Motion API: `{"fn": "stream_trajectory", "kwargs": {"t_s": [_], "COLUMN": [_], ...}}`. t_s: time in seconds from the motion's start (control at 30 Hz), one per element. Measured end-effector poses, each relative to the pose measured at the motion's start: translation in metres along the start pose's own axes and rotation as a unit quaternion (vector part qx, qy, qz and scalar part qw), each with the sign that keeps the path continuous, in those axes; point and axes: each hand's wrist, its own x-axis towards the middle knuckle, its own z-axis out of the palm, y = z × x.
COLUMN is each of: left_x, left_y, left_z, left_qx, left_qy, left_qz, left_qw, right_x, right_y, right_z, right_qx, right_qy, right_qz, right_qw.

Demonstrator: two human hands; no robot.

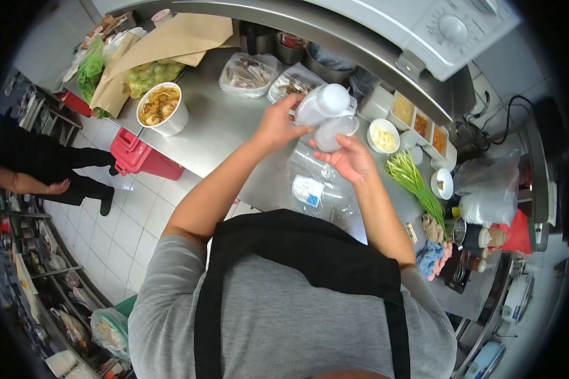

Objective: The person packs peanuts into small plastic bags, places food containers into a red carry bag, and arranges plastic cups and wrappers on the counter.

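My left hand (279, 124) is closed around a stack of translucent plastic cups (323, 105), held on its side above the steel counter. In my right hand (349, 158), a single translucent plastic cup (332, 133) is gripped between thumb and fingers, close against the stack. Below my hands lies a clear plastic bag (319, 180) with a white and blue label (307, 189). Just beyond the right hand stands a white bowl of pale chopped pieces (384, 136). A bundle of green stalks (417, 183) lies to the right of that hand.
A large white tub of food (164, 108) stands left on the steel counter (218, 136). Bagged food (250, 74) sits at the back, beside filled containers (422, 124). A pink bin (142, 155) is below the left edge. Another person (50, 164) stands far left.
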Motion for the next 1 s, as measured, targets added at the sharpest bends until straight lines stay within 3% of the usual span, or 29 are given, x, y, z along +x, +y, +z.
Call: {"fn": "stream_trajectory", "kwargs": {"t_s": [0.1,0.2,0.3,0.43,0.53,0.6,0.73,0.9,1.0], "left_x": [0.018,0.027,0.037,0.054,0.063,0.067,0.074,0.063,0.069], "left_y": [-0.012,-0.026,-0.090,-0.133,-0.138,-0.138,-0.141,-0.143,-0.133], "left_z": [-0.025,-0.047,-0.067,-0.080,-0.083,-0.086,-0.093,-0.099,-0.092], "left_qx": [0.013,0.078,0.304,0.430,0.446,0.483,0.485,0.444,0.452], "left_qy": [-0.008,0.010,0.061,0.041,0.069,0.033,0.006,0.026,0.020], "left_qz": [0.014,0.095,0.160,0.144,0.210,0.187,0.197,0.225,0.245], "left_qw": [1.000,0.992,0.937,0.890,0.867,0.855,0.852,0.867,0.858], "right_x": [0.031,0.055,0.083,0.131,0.168,0.193,0.234,0.279,0.284], "right_y": [-0.005,-0.007,-0.019,-0.032,-0.037,-0.043,-0.049,-0.060,-0.063], "right_z": [0.010,0.005,-0.003,0.012,0.021,0.021,0.005,-0.030,-0.031], "right_qx": [0.102,0.065,0.077,0.039,-0.016,-0.059,-0.121,-0.164,-0.191], "right_qy": [-0.029,-0.012,0.043,0.097,0.146,0.162,0.118,0.042,0.003], "right_qz": [0.055,0.028,0.006,-0.030,0.000,0.021,0.047,0.013,-0.054], "right_qw": [0.993,0.997,0.996,0.994,0.989,0.985,0.984,0.985,0.980]}}
